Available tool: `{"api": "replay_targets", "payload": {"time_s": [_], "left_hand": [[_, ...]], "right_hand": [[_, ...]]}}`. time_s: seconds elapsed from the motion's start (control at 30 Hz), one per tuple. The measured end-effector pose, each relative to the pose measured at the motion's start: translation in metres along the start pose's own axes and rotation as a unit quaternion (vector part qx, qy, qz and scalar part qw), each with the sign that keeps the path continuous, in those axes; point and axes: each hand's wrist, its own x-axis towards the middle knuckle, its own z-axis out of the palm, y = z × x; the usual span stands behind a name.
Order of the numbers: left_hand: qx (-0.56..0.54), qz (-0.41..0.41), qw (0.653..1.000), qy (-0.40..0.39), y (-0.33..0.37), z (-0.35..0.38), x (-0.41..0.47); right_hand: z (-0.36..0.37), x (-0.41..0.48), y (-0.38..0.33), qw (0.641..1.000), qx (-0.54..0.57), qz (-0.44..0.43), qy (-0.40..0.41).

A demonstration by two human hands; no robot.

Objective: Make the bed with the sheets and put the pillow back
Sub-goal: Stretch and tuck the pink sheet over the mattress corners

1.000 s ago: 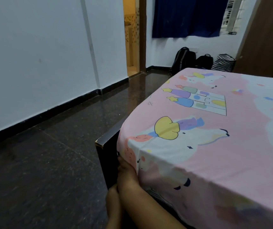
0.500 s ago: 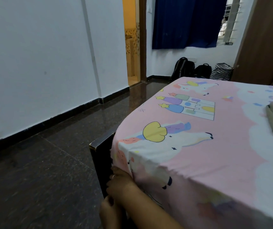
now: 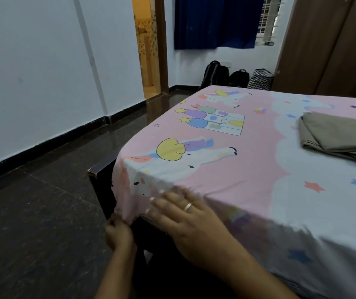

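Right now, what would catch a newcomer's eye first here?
The pink unicorn-print sheet fills the right half of the view. The left hand pinches its hanging corner, and the right hand is pressed flat on the near edge. A folded beige cloth lies on it at right.

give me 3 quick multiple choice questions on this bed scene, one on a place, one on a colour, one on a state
1. Where does the folded cloth lie?
A on a chair
B on the bed
C on a shelf

2. What colour is the curtain?
A red
B blue
C green

3. How is the right hand?
A flat on the sheet
B in a fist
C gripping a pillow

Answers:
1 B, it rests on top of the sheet, toward the right.
2 B, it is dark blue.
3 A, its straight fingers press the sheet's edge.
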Motion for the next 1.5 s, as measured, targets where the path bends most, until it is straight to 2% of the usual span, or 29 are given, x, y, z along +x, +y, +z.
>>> {"api": "replay_targets", "payload": {"time_s": [0.1,0.2,0.3,0.47,0.53,0.63,0.77,0.9,1.07,1.17,1.23,1.27,1.33,1.4,1.43,1.47,1.5], "left_hand": [[-0.084,-0.005,0.995,0.053,-0.002,0.003,-0.045],[-0.138,-0.014,0.99,-0.038,0.0,0.018,-0.081],[-0.209,-0.049,0.969,-0.119,0.003,0.033,-0.106],[-0.22,-0.096,0.95,-0.2,0.004,0.028,-0.099],[-0.214,-0.096,0.953,-0.193,0.004,0.027,-0.096],[-0.201,-0.045,0.97,-0.13,0.008,0.024,-0.097],[-0.094,0.029,0.993,-0.072,0.003,0.021,-0.093],[0.005,0.052,0.997,-0.065,-0.003,0.026,-0.091],[0.045,0.04,0.995,-0.08,-0.01,0.028,-0.097],[0.024,0.038,0.999,-0.026,-0.003,0.015,-0.092],[0.002,0.086,0.995,0.047,0.009,0.001,-0.094],[-0.003,0.145,0.987,0.065,0.017,-0.005,-0.097],[-0.015,0.314,0.947,0.072,0.043,-0.013,-0.105],[-0.008,0.465,0.884,0.048,0.078,-0.01,-0.111],[0.006,0.523,0.852,0.024,0.094,-0.004,-0.113],[0.026,0.57,0.821,-0.019,0.108,0.005,-0.114],[0.057,0.601,0.793,-0.076,0.116,0.015,-0.115]], "right_hand": [[0.011,-0.017,0.025,0.992,-0.117,0.033,-0.035],[0.033,-0.028,0.024,0.982,-0.177,0.006,-0.059],[0.047,-0.031,0.02,0.985,-0.171,0.001,-0.035],[0.061,-0.048,0.011,0.988,-0.132,-0.039,-0.065],[0.067,-0.062,0.003,0.994,-0.108,-0.019,-0.027],[0.065,-0.077,-0.006,0.994,-0.101,0.038,0.029],[0.046,-0.063,-0.011,0.986,-0.101,0.109,0.077],[0.042,-0.052,-0.017,0.988,-0.061,0.143,-0.017],[0.046,-0.06,-0.021,0.975,0.019,0.151,-0.159],[0.021,-0.046,-0.017,0.937,0.123,0.149,-0.292],[0.0,-0.033,-0.016,0.906,0.217,0.139,-0.337],[-0.011,-0.023,-0.017,0.914,0.235,0.138,-0.301],[-0.032,0.0,-0.017,0.949,0.225,0.143,-0.167],[-0.041,0.026,-0.009,0.977,0.151,0.152,-0.013],[-0.044,0.038,-0.002,0.979,0.113,0.169,0.026],[-0.045,0.048,0.007,0.978,0.083,0.189,0.021],[-0.042,0.054,0.016,0.976,0.06,0.209,-0.018]]}}
